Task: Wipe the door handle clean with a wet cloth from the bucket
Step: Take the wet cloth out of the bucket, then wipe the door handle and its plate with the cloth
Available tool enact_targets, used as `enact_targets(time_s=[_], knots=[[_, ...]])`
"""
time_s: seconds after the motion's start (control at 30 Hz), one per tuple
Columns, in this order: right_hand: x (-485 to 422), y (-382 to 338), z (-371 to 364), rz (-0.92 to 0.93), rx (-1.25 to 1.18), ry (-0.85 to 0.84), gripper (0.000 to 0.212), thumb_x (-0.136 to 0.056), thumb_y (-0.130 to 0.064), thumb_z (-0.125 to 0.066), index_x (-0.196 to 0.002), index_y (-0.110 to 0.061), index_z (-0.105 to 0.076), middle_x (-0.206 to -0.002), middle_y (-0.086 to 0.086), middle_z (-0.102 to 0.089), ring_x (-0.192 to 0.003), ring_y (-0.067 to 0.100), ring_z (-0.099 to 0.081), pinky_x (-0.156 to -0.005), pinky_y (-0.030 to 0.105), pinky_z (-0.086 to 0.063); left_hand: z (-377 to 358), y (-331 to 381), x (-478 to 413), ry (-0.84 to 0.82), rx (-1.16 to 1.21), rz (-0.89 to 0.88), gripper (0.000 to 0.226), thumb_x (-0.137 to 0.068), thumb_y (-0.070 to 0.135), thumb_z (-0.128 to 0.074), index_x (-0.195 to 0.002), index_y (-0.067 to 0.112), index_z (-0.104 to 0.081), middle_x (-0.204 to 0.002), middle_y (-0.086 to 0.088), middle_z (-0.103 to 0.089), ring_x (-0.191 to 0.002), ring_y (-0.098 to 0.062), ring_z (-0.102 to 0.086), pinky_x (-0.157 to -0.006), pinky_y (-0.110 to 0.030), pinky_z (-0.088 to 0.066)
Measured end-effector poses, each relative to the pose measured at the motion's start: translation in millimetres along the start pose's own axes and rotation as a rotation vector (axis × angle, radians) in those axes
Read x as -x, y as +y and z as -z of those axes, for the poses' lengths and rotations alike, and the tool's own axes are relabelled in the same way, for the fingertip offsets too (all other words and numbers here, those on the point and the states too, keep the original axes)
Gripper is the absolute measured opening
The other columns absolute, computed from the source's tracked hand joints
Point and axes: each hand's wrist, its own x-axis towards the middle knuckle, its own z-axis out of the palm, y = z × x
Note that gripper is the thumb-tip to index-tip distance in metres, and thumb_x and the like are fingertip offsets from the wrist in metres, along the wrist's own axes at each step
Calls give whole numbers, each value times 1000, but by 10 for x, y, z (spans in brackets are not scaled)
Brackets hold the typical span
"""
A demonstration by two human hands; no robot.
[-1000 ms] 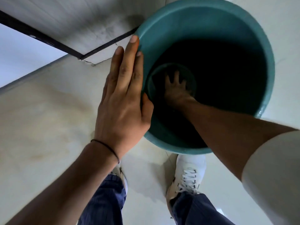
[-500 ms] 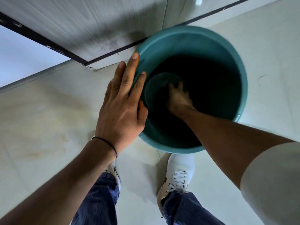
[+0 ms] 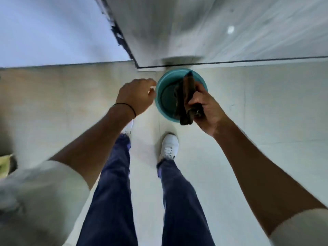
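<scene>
A pale tiled floor (image 3: 266, 107) is seen across the view, crossed by thin grout lines. A grey wall panel (image 3: 221, 29) is set at twelve o'clock, edged below by a dark strip (image 3: 248, 62) and on its left by a dark chipped edge (image 3: 117, 32). A bluish surface (image 3: 49, 29) is found at ten o'clock. Two white shoes (image 3: 169, 146) are planted on the floor near the centre, with navy trousers (image 3: 113, 192) running down to six o'clock. A blurred yellow-green object (image 3: 5, 164) is cut off at nine o'clock.

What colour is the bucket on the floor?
Teal, a blue-green, with a dark inside. The head view shows the bucket below the cloth in the right hand.
</scene>
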Motion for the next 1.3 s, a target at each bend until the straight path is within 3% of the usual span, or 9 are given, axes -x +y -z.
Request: enact_targets(time_s=[0.13, 0.27, 0.37, 0.53, 0.63, 0.8, 1.0, 1.2, 1.3], knots=[[1075, -474, -762, 40, -191, -209, 68, -77, -2, -37, -145, -7, -41, -124, 18, -57, -106, 33, -57, -89, 44, -53, 883, 87, 1026, 201, 172, 97, 30, -94, 24, -52, -120, 19, -66, -114, -8, -71, -102, -32, -65, -88, -41, -53], [1785, -701, -1543, -28, -298, -418, 81, -76, -15, -49, -152, -1, -28, -140, 25, -42, -119, 40, -49, -107, 52, -38, 1593, 38, 1917, 321, 281, 209, 28, -93, 25, -52, -117, 24, -67, -109, -4, -73, -100, -29, -66, -89, -39, -53], [2131, -805, -2176, -65, -302, -545, 68, -82, -26, -48, -146, -4, -43, -138, 24, -47, -119, 38, -48, -106, 51, -37, 2116, -171, 2425, 458, 305, 291, 27, -92, 27, -52, -114, 27, -68, -109, -1, -73, -99, -28, -65, -88, -37, -51], [2461, -797, -3286, 63, -203, -708, 44, -94, -33, -38, -125, -17, -66, -129, 18, -58, -110, 37, -55, -100, 49, -42, 2826, -820, 3073, 674, 368, 294, 26, -94, 28, -51, -114, 24, -68, -110, -4, -73, -98, -27, -67, -91, -42, -55], [2513, -767, -4017, 99, -204, -739, 43, -96, -32, -44, -136, -23, -54, -138, 19, -53, -113, 38, -54, -99, 48, -46, 3294, -1302, 3388, 750, 413, 322, 24, -95, 24, -52, -112, 24, -68, -109, -2, -73, -94, -23, -67, -90, -39, -55], [2558, -852, -5183, 226, -75, -775, 31, -99, -27, -46, -112, -19, -73, -129, 17, -60, -111, 37, -55, -101, 50, -44, 4046, -2057, 3839, 886, 400, 314, 22, -93, 20, -53, -107, 24, -70, -104, 2, -73, -89, -22, -66, -85, -41, -55], [2483, -1127, -6298, 388, 162, -797, 48, -96, -20, -53, -142, -4, -46, -125, 22, -59, -104, 37, -58, -82, 46, -55, 4833, -2807, 4096, 997, 369, 274, 23, -95, 19, -54, -113, 21, -68, -107, 2, -72, -82, -10, -57, -78, -23, -43], [2256, -1417, -7310, 685, 472, -589, 45, -90, -14, -66, -130, -31, -53, -124, 18, -62, -99, 34, -63, -79, 47, -57, 5437, -3514, 4013, 1048, 355, 280, 27, -98, 18, -51, -121, 17, -64, -119, -3, -68, -89, -8, -54, -79, -19, -40], [2037, -1465, -7809, 830, 606, -538, 46, -88, -18, -71, -126, -34, -51, -124, 10, -61, -92, 30, -65, -77, 45, -59, 5654, -3893, 3922, 1076, 333, 309, 29, -99, 19, -51, -126, 18, -61, -122, -3, -68, -94, -11, -59, -81, -19, -42]])
